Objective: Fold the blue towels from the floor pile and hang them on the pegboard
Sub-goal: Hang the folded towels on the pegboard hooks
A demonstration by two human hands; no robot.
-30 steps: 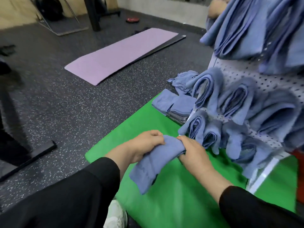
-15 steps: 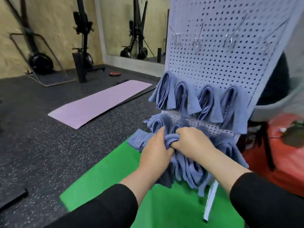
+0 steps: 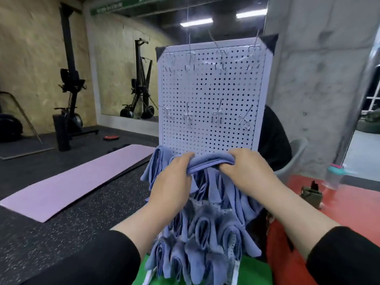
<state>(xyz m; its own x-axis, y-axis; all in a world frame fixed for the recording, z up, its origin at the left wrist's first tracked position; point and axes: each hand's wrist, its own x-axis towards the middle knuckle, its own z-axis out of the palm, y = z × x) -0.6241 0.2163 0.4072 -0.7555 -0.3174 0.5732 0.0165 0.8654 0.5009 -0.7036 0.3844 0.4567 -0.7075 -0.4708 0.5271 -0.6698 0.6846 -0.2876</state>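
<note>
I hold a folded blue towel [image 3: 207, 163] stretched level between both hands in front of the white pegboard [image 3: 209, 95]. My left hand [image 3: 172, 184] grips its left end and my right hand [image 3: 246, 169] grips its right end. The towel sits just below a row of bare metal hooks [image 3: 218, 117]. Another row of bare hooks [image 3: 220, 58] runs near the board's top. Several folded blue towels [image 3: 205, 229] hang in rows on the lower part of the board, beneath my hands. The floor pile is out of sight.
A purple mat [image 3: 76, 179] lies on the dark speckled floor at left. A green mat [image 3: 253, 272] is under the board. Gym machines [image 3: 70, 99] stand against the far wall. A grey chair [image 3: 296, 155], a concrete pillar [image 3: 320, 79] and a red surface with a bottle [image 3: 335, 177] are at right.
My view has tilted up from the floor to the pegboard. Both hands have lifted the folded towel from over the green mat to above the hung towels.
</note>
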